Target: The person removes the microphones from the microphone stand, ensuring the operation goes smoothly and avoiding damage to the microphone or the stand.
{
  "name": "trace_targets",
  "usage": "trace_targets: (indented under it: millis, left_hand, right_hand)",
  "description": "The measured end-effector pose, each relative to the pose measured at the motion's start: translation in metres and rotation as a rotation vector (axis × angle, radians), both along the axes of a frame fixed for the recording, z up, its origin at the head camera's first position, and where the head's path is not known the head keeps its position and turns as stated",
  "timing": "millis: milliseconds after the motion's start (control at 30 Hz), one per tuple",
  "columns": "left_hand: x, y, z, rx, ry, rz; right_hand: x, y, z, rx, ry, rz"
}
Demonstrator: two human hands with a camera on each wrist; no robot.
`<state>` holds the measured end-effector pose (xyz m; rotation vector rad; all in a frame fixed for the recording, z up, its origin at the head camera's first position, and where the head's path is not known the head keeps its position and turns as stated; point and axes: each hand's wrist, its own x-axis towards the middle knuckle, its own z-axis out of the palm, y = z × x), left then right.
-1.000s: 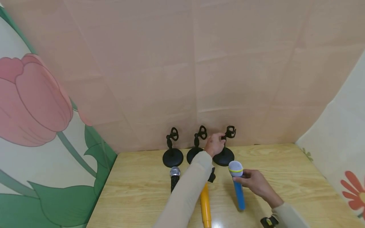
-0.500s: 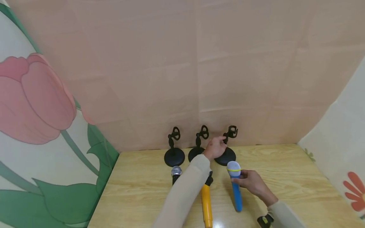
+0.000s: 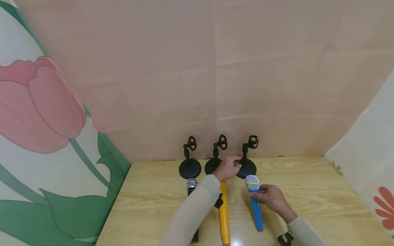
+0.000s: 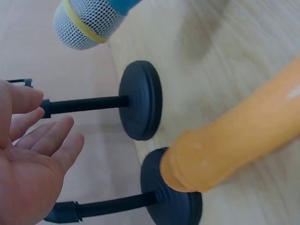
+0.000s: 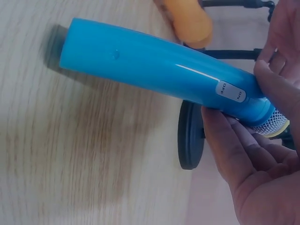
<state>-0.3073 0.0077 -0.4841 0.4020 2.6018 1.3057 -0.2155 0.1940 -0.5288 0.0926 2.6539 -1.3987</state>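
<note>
My right hand [image 3: 274, 199] pinches a blue microphone [image 5: 140, 61] just below its mesh head, thumb on one side and fingers on the other. A yellow ring circles the pale head, which points away toward the stands; an ON/OFF label shows on the handle. My left hand [image 3: 228, 168] holds nothing; in the left wrist view its fingers [image 4: 51, 138] are loosely bent beside the pole of the right-hand black microphone stand [image 3: 247, 168]. That stand's clip at the top has nothing in it. The left hand partly covers the base of the middle stand [image 3: 222, 141].
Another black stand [image 3: 189, 169] stands at the left of the row, against the beige backdrop [image 3: 172, 85]. An orange microphone [image 3: 225, 218] and a black one with a silver head [image 3: 192, 183] lie on the wooden table [image 3: 147, 205], partly under my left forearm.
My left hand has come away from the upper part of the right stand, down and slightly left. My right hand keeps hold of the blue microphone, almost in place.
</note>
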Motion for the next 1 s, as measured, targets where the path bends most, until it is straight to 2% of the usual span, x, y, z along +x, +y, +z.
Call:
trace_targets:
  millis: [133,267,467,700,833,1000]
  left_hand:
    - [0.005,-0.011,-0.004,-0.017,0.012,-0.021]
    - [0.009,-0.021,-0.007,-0.08,0.067,-0.043]
    - [0.017,-0.037,-0.012,-0.109,0.084,-0.019]
    - [0.024,-0.059,-0.023,-0.137,0.194,-0.043]
    - [0.03,-0.072,-0.025,-0.153,0.168,-0.02]
    - [0.04,-0.09,-0.032,-0.086,0.149,0.006]
  right_hand:
    - [-0.003,0.001,-0.003,0.035,0.024,0.007]
    - [-0.006,0.002,-0.009,0.06,0.047,0.008]
    - [-0.009,-0.002,-0.019,0.067,0.067,-0.019]
    - [-0.01,-0.006,-0.026,0.144,0.099,-0.035]
    - [-0.012,-0.005,-0.03,0.176,0.084,-0.035]
    - [-0.012,-0.004,-0.033,0.208,0.085,-0.027]
